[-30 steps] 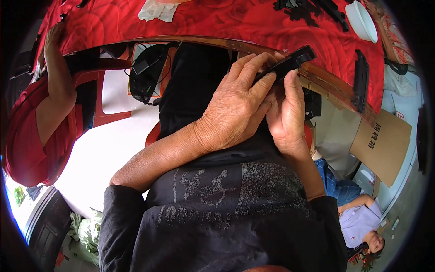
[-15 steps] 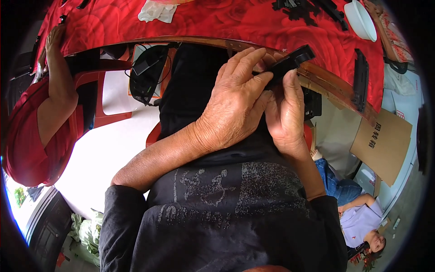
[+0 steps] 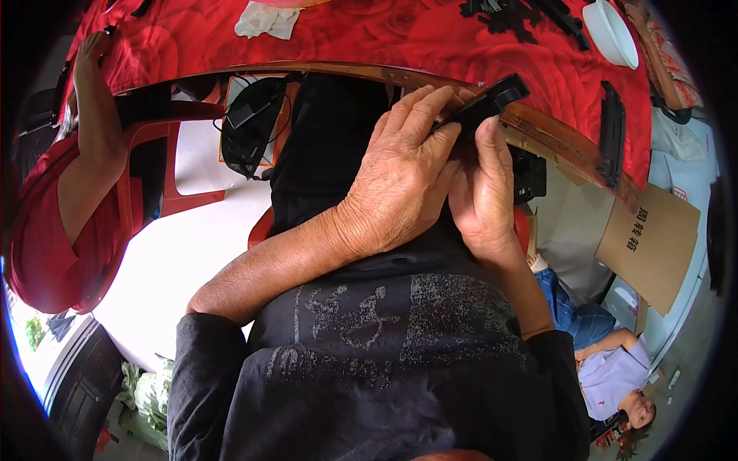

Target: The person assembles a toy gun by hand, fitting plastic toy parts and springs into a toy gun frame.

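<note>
While your left hand (image 3: 400,173) and right hand (image 3: 486,188) hold a black part (image 3: 492,98) at the near edge of the table (image 3: 346,38), a loosened pinch could well drop it past that edge.

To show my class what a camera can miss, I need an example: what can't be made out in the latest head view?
Head view: the near end of the black part, covered by the left hand.
Head view: most of the right hand's fingers, hidden behind the left hand and black part.
Head view: the pink thing, cut off by the top edge.
Head view: the red-clothed person's head, lost at the dark left rim.
</note>
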`<state>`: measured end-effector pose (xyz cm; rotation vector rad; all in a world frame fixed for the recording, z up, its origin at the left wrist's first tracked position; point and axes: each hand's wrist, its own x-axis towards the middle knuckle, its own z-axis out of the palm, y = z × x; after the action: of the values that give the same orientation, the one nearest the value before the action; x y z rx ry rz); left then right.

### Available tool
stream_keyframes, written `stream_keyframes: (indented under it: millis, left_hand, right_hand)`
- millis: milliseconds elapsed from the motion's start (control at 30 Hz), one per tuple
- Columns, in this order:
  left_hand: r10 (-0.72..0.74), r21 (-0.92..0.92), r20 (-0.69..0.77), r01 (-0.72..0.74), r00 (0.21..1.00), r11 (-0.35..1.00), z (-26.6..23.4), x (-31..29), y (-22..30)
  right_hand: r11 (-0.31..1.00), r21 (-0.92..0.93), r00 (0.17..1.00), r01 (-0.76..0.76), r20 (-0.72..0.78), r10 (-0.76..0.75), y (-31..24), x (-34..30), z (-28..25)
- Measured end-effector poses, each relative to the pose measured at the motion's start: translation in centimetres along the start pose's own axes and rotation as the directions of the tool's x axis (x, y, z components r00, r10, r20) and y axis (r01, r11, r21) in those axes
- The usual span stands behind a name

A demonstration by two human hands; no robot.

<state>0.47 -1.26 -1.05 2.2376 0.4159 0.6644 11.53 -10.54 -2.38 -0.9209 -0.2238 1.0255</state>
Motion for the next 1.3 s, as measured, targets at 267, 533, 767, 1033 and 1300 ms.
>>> stream_keyframes:
  millis: [267, 533, 767, 1033, 1300]
  left_hand:
    - [0.125, 0.070, 0.023, -0.127, 0.992, 0.989, -0.2, 0.0, -0.2]
    - [-0.218, -0.276, -0.071, 0.190, 0.973, 0.942, -1.0, 0.6, -0.1]
    - [-0.312, -0.193, 0.021, 0.310, 0.950, 0.931, 0.1, 0.4, -1.1]
    - [-0.381, -0.250, 0.035, 0.377, 0.924, 0.892, 0.3, 1.1, -1.2]
    - [-0.352, -0.160, -0.001, 0.347, 0.936, 0.924, 0.5, 0.6, -1.5]
  right_hand:
    - [1.000, -0.022, 0.997, -0.009, -0.076, 0.008, 0.0, -0.4, 0.1]
    - [1.000, 0.027, 1.000, -0.013, -0.020, 0.014, -0.3, -0.1, 0.7]
    - [0.998, -0.053, 0.999, 0.036, 0.014, -0.035, -0.3, -0.1, 0.9]
    - [0.997, -0.073, 1.000, -0.007, -0.025, 0.005, -0.1, -0.4, 1.0]
    - [0.999, -0.016, 0.996, -0.049, -0.070, 0.048, 0.2, -0.5, 1.1]
